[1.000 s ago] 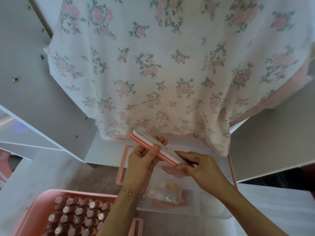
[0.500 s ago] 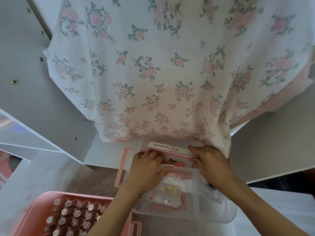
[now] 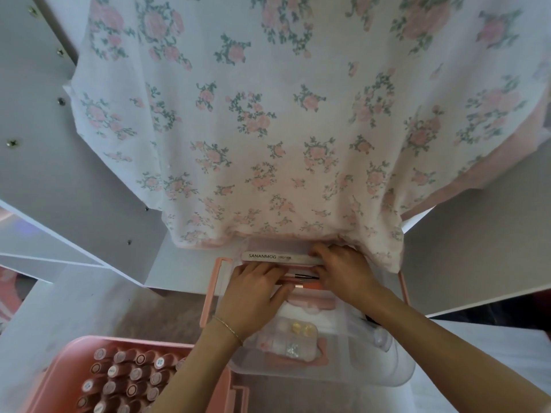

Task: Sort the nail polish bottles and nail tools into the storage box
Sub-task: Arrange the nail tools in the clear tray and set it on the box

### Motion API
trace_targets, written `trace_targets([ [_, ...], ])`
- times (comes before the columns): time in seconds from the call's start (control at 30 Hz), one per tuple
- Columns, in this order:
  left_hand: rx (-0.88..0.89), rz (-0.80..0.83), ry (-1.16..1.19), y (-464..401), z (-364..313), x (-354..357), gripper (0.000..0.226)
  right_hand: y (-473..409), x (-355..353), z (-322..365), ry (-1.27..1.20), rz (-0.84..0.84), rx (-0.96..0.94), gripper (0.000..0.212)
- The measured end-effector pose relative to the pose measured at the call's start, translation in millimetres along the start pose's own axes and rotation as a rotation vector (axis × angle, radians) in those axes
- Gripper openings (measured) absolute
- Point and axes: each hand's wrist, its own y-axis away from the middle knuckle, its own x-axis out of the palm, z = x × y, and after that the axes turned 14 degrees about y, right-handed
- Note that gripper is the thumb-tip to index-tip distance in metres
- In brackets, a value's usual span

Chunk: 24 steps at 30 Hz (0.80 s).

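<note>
A clear storage box point(image 3: 396, 365) with a pink handle point(image 3: 219, 281) stands in front of me. A white nail file point(image 3: 272, 256) marked SANANMOG lies along its far side. My right hand point(image 3: 343, 274) holds the file's right end, fingers curled over it. My left hand point(image 3: 256, 296) rests flat in the box with straight fingers beside thin brushes and a pink tool point(image 3: 305, 280). A small compartment case point(image 3: 293, 338) with beads lies lower in the box. Several nail polish bottles point(image 3: 131, 377) stand in a pink tray point(image 3: 62, 371) at the lower left.
A floral cloth point(image 3: 268, 129) hangs over the far edge and touches the box's back. White panels point(image 3: 41, 174) slant on the left and another point(image 3: 477, 248) on the right. A white table surface point(image 3: 492, 353) lies right of the box.
Both hands carried the nail file down from above the box and laid it along the far side. My left hand let go of it and now lies flat over the tools.
</note>
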Motion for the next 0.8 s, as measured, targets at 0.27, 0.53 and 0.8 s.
trace_targets([
  [0.27, -0.040, 0.026, -0.019, -4.5, -2.4, -0.8, 0.043, 7.7, -2.8, 4.8, -0.047, -0.085, 0.016, 0.027],
  [0.53, -0.050, 0.044, -0.016, -6.3, -1.9, -1.2, 0.041, 15.9, -5.8, 10.1, -0.088, -0.225, -0.129, 0.023],
  [0.8, -0.107, -0.007, -0.035, -5.5, -4.9, 1.6, 0.041, 8.5, -5.6, 7.1, -0.133, -0.169, -0.121, 0.031],
])
